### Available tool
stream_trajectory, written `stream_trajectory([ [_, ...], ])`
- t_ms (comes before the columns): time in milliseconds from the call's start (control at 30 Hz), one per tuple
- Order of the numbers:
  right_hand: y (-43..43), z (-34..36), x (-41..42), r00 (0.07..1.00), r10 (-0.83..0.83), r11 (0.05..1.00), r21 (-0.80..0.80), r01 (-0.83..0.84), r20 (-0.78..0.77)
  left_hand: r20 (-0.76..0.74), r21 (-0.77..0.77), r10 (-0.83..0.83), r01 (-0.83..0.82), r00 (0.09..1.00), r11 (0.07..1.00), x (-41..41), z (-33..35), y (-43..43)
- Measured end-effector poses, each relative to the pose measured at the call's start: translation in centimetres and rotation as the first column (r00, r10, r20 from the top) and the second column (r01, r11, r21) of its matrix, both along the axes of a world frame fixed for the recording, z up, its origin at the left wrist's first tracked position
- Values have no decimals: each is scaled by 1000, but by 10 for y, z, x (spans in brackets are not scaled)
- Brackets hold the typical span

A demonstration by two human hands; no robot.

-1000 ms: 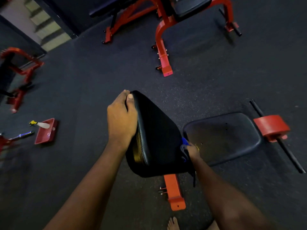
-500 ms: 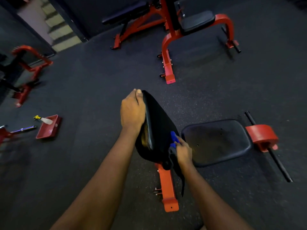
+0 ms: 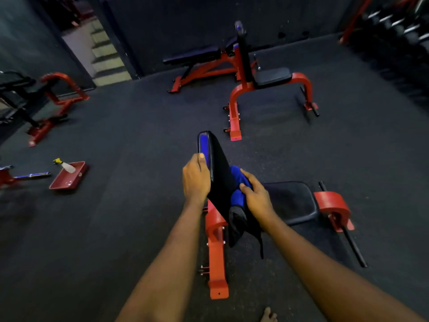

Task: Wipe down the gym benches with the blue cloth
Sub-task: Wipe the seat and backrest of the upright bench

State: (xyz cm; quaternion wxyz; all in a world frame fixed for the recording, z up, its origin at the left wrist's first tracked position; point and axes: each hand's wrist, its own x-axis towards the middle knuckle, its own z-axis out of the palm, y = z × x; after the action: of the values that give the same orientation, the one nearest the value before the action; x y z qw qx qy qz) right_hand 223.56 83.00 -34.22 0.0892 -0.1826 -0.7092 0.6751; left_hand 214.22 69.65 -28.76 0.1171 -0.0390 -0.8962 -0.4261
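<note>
A red-framed bench stands in front of me with an upright black backrest pad point(image 3: 217, 163) and a flat black seat pad point(image 3: 292, 201) to its right. My left hand point(image 3: 196, 177) grips the left edge of the backrest, thumb on its rim. My right hand point(image 3: 256, 198) holds the bunched blue cloth point(image 3: 239, 184) against the front face of the backrest, low down near the seat. A dark end of the cloth hangs below my right hand.
Two more red benches point(image 3: 267, 80) with black pads stand farther back; another point(image 3: 53, 101) is at the left. A red tray point(image 3: 67, 176) with a spray bottle point(image 3: 65, 165) lies on the dark floor at left. Stairs point(image 3: 106, 56) rise at the back left. A red roller point(image 3: 332, 205) sits past the seat.
My right hand has slid the cloth up the backrest face, and more blue cloth shows. My left hand has dropped from the pad's top to its side edge. The camera has tilted up.
</note>
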Motion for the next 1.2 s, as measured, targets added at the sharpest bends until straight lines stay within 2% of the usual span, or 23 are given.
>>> stream_trajectory([
  [167,33,10,30,1000,16,998,53,-17,9,-22,62,16,-15,1000,998,47,1,19],
  [400,117,-11,39,993,109,987,110,-114,43,47,69,117,-120,992,990,86,-22,78],
  [600,202,-67,30,962,256,948,168,-269,94,92,23,263,-266,960,964,97,-92,145],
  [767,245,-127,16,932,343,889,280,-364,119,153,-22,342,-343,927,939,108,-166,176],
  [967,245,-253,-25,881,464,705,562,-432,94,193,9,451,-461,871,887,97,-309,183],
  [1100,250,-324,-47,890,449,574,738,-355,79,175,56,536,-551,826,832,78,-406,198],
  [1200,251,-368,-61,883,469,445,857,-259,24,161,106,629,-647,761,756,58,-465,214],
])
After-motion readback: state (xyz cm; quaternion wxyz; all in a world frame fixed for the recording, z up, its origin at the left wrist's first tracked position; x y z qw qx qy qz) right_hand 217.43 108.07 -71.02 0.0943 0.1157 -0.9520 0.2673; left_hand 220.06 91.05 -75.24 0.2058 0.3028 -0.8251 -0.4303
